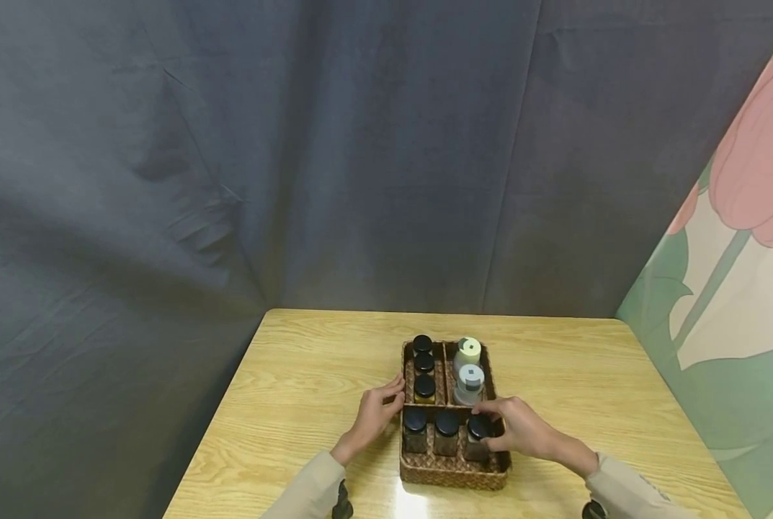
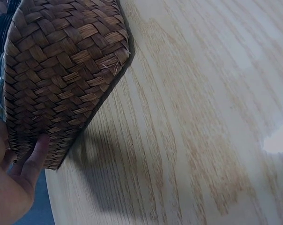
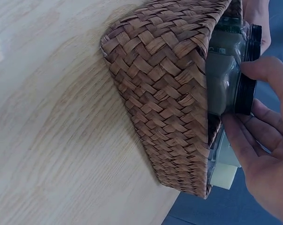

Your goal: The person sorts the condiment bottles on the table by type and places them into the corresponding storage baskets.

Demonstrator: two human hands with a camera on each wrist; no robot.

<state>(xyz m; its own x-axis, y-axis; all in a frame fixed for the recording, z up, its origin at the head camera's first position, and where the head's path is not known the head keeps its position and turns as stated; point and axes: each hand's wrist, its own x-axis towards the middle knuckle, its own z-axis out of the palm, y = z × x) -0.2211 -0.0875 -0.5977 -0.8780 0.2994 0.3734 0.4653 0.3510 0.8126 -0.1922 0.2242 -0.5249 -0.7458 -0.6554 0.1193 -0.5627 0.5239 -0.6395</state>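
A brown woven basket (image 1: 454, 476) with dividers stands on the table. My right hand (image 1: 522, 429) pinches a black-lidded glass jar (image 1: 477, 448) in its front right part, with thumb and fingers about the lid and shoulder. Close up, the right hand (image 3: 268, 126) covers part of the black lid (image 3: 247, 93). Two more black-lidded jars (image 1: 447, 436) stand upright to the left of it. My left hand (image 1: 374, 414) touches the basket's left side, its fingers near the rim. One finger (image 2: 36, 157) lies against the woven wall (image 2: 62, 70) in the left wrist view.
Several smaller black-capped jars (image 1: 424, 388) line the back left compartment. In the back right one are a white-capped container (image 1: 470, 382) and a yellow-capped one (image 1: 468, 352). The light wooden table (image 1: 308, 375) meets a grey curtain (image 1: 386, 180) behind and a floral panel (image 1: 743, 303) right.
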